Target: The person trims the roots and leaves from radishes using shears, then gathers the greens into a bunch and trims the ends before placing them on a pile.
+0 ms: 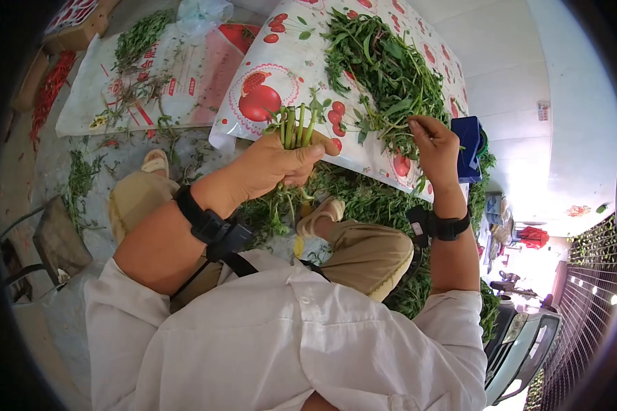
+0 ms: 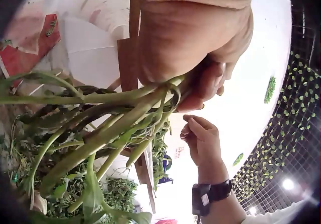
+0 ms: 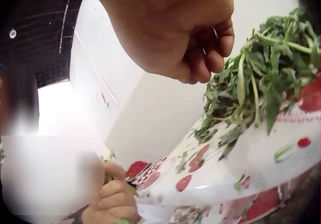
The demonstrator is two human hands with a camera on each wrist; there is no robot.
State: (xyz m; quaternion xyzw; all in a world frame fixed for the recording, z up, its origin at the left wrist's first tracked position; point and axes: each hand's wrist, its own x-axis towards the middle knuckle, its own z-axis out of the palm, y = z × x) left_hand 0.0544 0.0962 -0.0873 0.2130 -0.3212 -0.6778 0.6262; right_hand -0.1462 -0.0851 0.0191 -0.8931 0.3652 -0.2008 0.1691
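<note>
My left hand [image 1: 284,164] grips a bunch of thick green stems [image 1: 298,127], their cut ends standing above the fist and leaves trailing below it. In the left wrist view the stems [image 2: 120,118] fan out from between thumb and fingers. My right hand [image 1: 435,147] is at the near right edge of a heap of leafy greens [image 1: 397,68] on the table. Its fingers are curled in the right wrist view, beside the leafy heap [image 3: 251,78]. One stem reaches toward its fingertips in the head view; I cannot tell whether they pinch it.
The table has a white cover with red fruit prints [image 1: 254,82]. A blue container [image 1: 466,147] stands at its right end. More greens [image 1: 370,198] lie on the floor between the feet and under the table edge. Left of the table, a white and red sheet [image 1: 192,103] holds scattered scraps.
</note>
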